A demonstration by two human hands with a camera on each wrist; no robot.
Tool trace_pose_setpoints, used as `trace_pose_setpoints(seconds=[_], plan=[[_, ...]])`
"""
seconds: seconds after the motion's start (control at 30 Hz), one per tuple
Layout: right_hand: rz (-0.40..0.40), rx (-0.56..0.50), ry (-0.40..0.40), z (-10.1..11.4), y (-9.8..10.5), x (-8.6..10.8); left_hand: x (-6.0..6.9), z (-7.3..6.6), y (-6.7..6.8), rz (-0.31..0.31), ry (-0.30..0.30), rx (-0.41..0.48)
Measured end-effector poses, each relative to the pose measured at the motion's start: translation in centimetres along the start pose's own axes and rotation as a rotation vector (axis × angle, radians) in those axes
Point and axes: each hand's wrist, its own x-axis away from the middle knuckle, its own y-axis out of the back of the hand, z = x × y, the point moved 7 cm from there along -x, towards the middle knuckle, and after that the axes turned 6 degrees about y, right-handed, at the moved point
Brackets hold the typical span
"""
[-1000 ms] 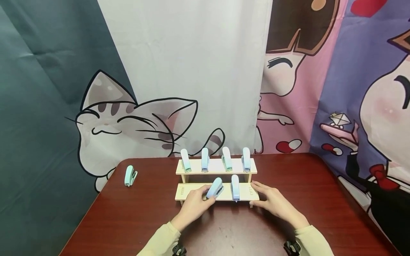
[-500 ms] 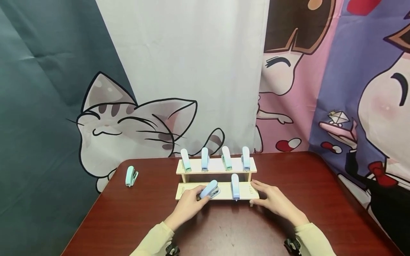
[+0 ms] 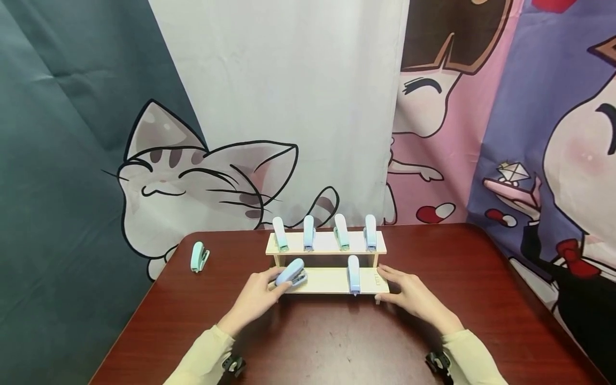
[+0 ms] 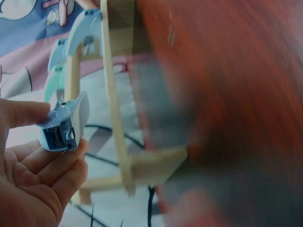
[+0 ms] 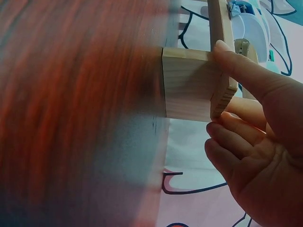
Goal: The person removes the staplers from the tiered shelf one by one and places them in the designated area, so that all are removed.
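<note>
Pinched between thumb and fingers of my left hand (image 3: 257,294) is a blue stapler (image 3: 291,272), tilted over the left end of the lower shelf (image 3: 327,280). The left wrist view shows that stapler (image 4: 64,124) end-on in the hand (image 4: 42,175). My right hand (image 3: 416,299) grips the right end of the wooden rack; in the right wrist view the thumb of this hand (image 5: 260,123) lies on the board's edge (image 5: 222,94). Another blue stapler (image 3: 353,274) stands on the lower shelf, right of its middle.
On the upper shelf (image 3: 294,243) stand several staplers, green (image 3: 280,233) and blue (image 3: 308,233) alternating. A green stapler (image 3: 198,257) is on the red-brown table (image 3: 337,342) at the far left. A printed curtain (image 3: 289,107) hangs behind the table.
My left hand has moved left along the lower shelf with the blue stapler, which now tilts further to the side. My right hand remains at the rack's right end.
</note>
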Motion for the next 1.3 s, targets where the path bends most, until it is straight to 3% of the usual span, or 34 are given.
trace_pose_setpoints(seconds=[0.13,0.5,0.63,0.9,1.13,1.3], plan=[[0.013,-0.006,-0.017,-0.2,-0.1,0.0,0.4,0.6,2.2,-0.03,0.012,0.009],[0.038,-0.017,-0.034,-0.3,-0.7,0.0,1.0,2.4,8.2,-0.185,0.061,-0.041],[0.036,-0.011,-0.029,-0.3,-0.6,0.0,0.7,2.9,9.7,-0.229,0.079,-0.017],[0.02,0.005,-0.022,-0.3,-0.1,0.0,-0.7,5.2,10.7,-0.325,0.156,0.028],[0.001,0.012,-0.002,-0.1,-0.3,0.1,-1.7,8.6,10.7,-0.417,0.274,0.076],[0.012,0.001,-0.029,-0.4,-0.4,-0.1,-3.0,11.1,10.6,-0.472,0.297,0.057]])
